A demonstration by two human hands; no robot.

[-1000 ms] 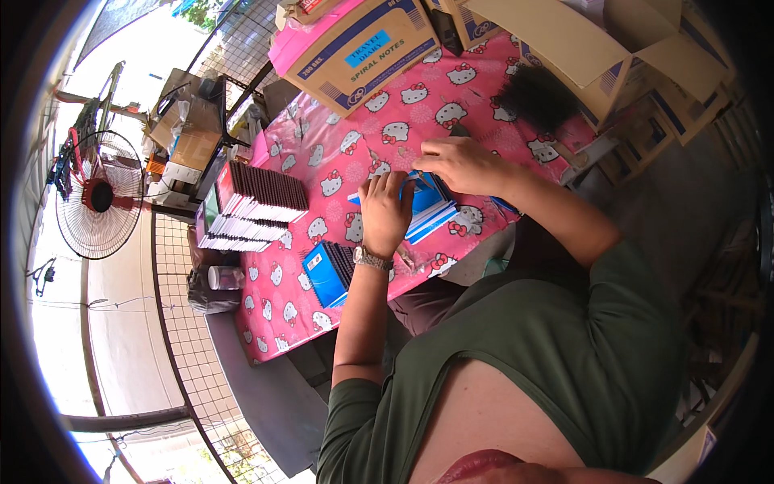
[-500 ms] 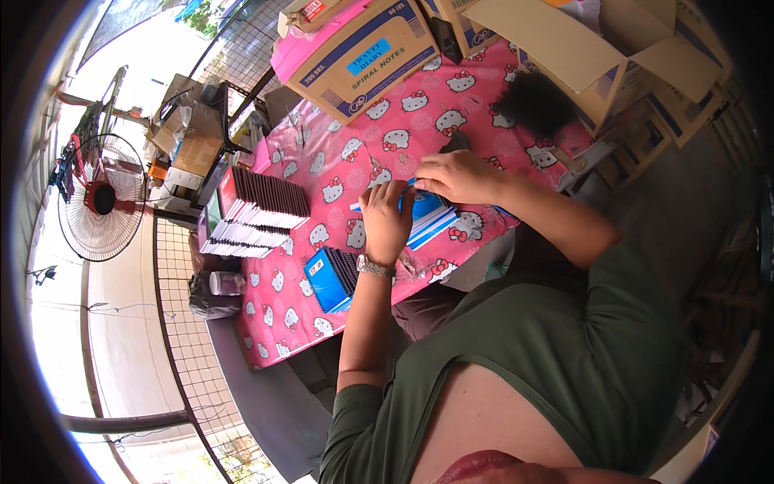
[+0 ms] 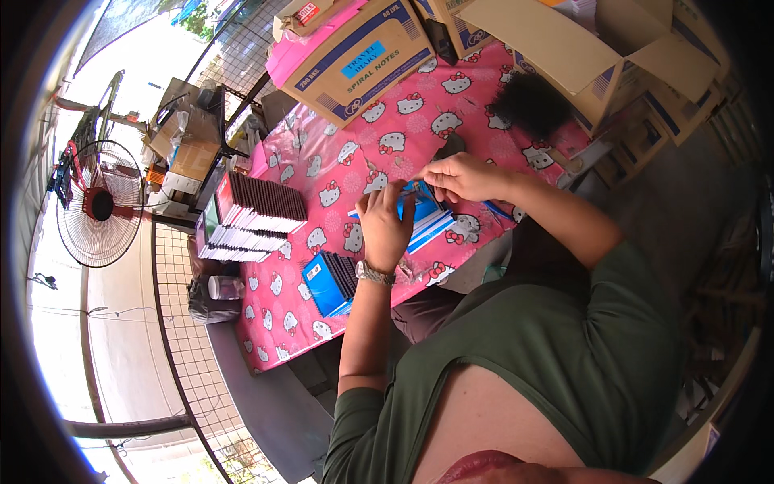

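- Right hand (image 3: 469, 177) has edged rightward off left hand (image 3: 382, 230), widening the gap over the blue-covered paper notebook stack (image 3: 429, 223); handling apparently unfinished.
- Right fingertips bunched, left fingers curled over stack; whether either clamps, cannot tell.
- Stack lies by near edge of pink cartoon-print tablecloth (image 3: 434, 97); open room beyond, toward brown cardboard carton (image 3: 330, 87).

The tablecloth (image 3: 330, 194) is showing white cats on pink; notebooks (image 3: 423, 208) are showing blue, far cartons (image 3: 367, 68) brown.

A fisheye looks down from the head at both hands (image 3: 384, 230) (image 3: 468, 177).
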